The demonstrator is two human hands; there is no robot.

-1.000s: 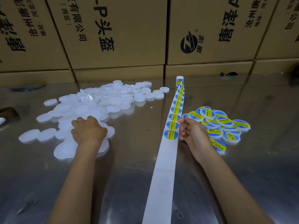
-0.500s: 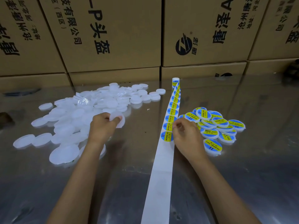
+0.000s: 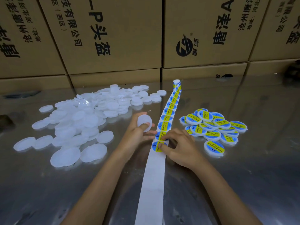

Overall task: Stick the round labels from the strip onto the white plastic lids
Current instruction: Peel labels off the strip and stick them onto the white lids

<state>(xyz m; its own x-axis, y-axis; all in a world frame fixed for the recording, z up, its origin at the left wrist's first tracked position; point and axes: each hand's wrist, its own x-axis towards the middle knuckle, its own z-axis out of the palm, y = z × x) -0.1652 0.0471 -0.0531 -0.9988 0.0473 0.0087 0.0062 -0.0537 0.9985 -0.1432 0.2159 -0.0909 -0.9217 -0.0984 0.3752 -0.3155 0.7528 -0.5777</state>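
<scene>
White plastic makes up the single blank lid (image 3: 144,122) that the left hand (image 3: 138,135) holds up just left of the label strip (image 3: 164,127), its thumb curled across the lid's lower face and its other fingers behind it. Just beside it, the right hand (image 3: 180,146) rests on the strip with its fingers (image 3: 164,138) bent, the tips pinching at the edge of the nearest round label (image 3: 157,146), a blue and yellow disc still on the backing. From there the strip runs away toward the far side of the steel worktop (image 3: 243,184), carrying a row of the same labels up to a small curled end (image 3: 176,82), while its near part is bare white backing paper (image 3: 152,184) reaching the bottom of the view between the two forearms. Left of the strip lies a wide heap of unlabelled lids (image 3: 84,122), some overlapping and some lying flat apart. Right of the strip, near the right hand, sits a smaller pile of labelled lids (image 3: 212,125). Brown cardboard boxes (image 3: 113,38) printed with black characters stand stacked along the far edge.
</scene>
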